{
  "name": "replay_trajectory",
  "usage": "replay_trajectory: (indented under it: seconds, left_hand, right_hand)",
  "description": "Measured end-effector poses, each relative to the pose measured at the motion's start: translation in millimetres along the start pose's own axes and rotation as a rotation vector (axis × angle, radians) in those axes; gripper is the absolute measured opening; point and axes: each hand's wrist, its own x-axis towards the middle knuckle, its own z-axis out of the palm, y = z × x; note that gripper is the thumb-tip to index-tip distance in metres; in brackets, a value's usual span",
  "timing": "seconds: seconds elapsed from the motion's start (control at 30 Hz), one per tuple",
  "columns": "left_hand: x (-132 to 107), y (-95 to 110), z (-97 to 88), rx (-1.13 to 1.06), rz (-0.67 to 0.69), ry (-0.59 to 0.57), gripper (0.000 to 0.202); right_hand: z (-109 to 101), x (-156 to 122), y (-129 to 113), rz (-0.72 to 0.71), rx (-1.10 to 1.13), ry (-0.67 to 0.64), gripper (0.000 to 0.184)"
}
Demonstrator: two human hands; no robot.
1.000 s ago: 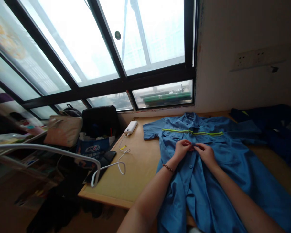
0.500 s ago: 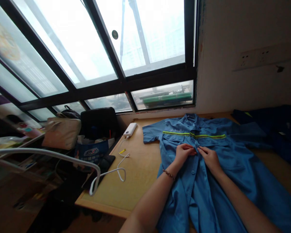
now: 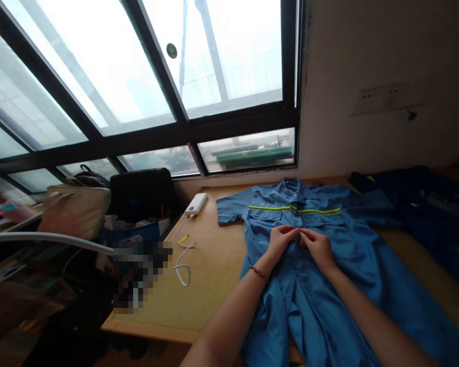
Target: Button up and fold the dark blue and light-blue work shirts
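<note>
On your table, a white power bank lies near the far left corner, its white cable looping down along the left edge. Further right, the blue shirt lies spread, collar towards the far edge, hem end reaching the near edge. Your left hand, bracelet on its wrist, is clamped on the shirt's front opening below the yellow stripe; your right hand pinches the cloth just beside it. Right of that, a dark blue garment lies along the far edge.
</note>
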Motion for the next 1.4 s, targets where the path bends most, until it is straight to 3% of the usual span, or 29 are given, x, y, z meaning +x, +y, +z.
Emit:
replay_trajectory:
  seconds: [0.13, 0.27, 0.5, 0.9, 1.07, 1.4]
  left_hand:
    - [3.3, -4.3, -0.9, 0.038, 0.04, 0.046, 0.037]
    - [6.0, -13.6, -2.9, -0.104, 0.032, 0.05, 0.036]
    - [9.4, -18.2, -0.9, -0.274, -0.035, 0.021, 0.035]
    - [9.6, -13.4, 1.5, -0.258, -0.065, 0.042, 0.039]
    - [8.7, -9.6, 3.2, -0.238, -0.061, 0.044, 0.038]
    - [10.5, -16.0, -1.3, -0.275, -0.037, -0.058, 0.036]
  right_hand:
    - [2.8, -8.7, -7.1, -0.13, -0.399, 0.029, 0.031]
    - [4.8, -12.0, -11.4, -0.18, -0.487, 0.017, 0.034]
    - [4.0, -9.6, -9.5, -0.185, -0.358, 0.043, 0.031]
    - [4.2, -7.2, -8.6, -0.082, -0.058, -0.004, 0.024]
    - [4.8, -6.6, -8.9, -0.087, -0.001, -0.048, 0.03]
    - [5.2, 2.5, 3.2, 0.052, 0.166, -0.156, 0.04]
